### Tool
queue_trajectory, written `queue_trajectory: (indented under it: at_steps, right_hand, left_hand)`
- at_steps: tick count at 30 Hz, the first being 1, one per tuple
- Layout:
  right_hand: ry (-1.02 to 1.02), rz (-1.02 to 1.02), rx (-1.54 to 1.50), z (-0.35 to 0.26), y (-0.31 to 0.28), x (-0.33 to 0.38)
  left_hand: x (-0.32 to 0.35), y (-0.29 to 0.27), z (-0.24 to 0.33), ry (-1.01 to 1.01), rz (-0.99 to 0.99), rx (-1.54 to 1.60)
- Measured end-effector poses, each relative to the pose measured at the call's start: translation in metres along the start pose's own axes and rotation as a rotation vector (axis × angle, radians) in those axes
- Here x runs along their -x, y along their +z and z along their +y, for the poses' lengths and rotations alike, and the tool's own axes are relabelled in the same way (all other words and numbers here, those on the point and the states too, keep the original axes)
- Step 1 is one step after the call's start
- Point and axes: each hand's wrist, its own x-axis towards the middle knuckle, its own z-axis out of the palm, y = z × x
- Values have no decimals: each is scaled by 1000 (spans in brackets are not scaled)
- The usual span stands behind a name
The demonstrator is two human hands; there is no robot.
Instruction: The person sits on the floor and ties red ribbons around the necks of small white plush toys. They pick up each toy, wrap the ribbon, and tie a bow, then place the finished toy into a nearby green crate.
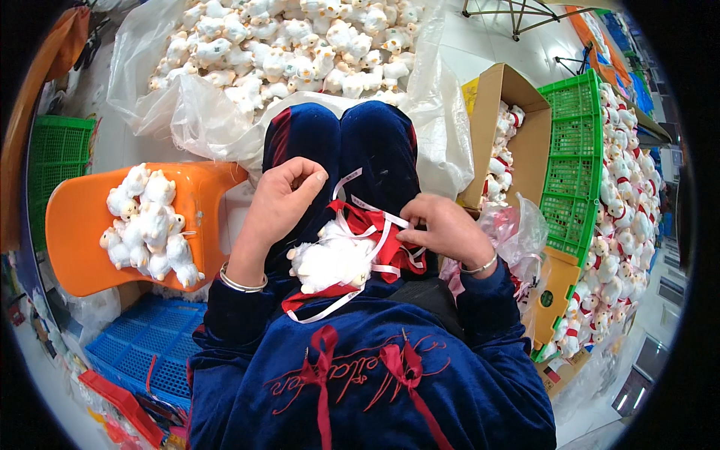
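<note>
A white plush animal (330, 262) lies on my lap, on and beside several red cloth pieces (367, 220) trimmed with white ribbons. My left hand (281, 196) hovers above my left thigh, up and to the left of the plush, its fingers curled in and nothing visible in them. At the right of the red cloth, my right hand (448, 231) pinches a white ribbon (388, 219) between thumb and fingers. Another ribbon end curls up from the pile over my right thigh.
An orange stool (75, 232) at the left bears a heap of white plush animals (150, 225). A plastic sheet (442, 112) ahead holds many more. At the right stand a cardboard box (529, 135) and a green crate (574, 150). A blue crate (146, 341) sits lower left.
</note>
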Motion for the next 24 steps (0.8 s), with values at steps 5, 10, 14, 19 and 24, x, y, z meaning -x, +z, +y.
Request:
queue_trajectory:
  at_steps: [5, 10, 14, 19, 24]
  right_hand:
    - [34, 190, -345, 7, -4, -2]
    - [67, 208, -705, -13, -16, -8]
    - [-14, 299, -803, -29, -19, -20]
    - [-119, 323, -899, -56, -10, -42]
    - [-59, 474, -926, -41, -23, -45]
  left_hand:
    - [6, 0, 6, 3, -8, -13]
    - [7, 5, 16, 54, -112, -45]
    - [14, 5, 40, 194, -296, -112]
    - [8, 31, 51, 250, -329, -137]
    - [9, 26, 44, -5, -304, 148]
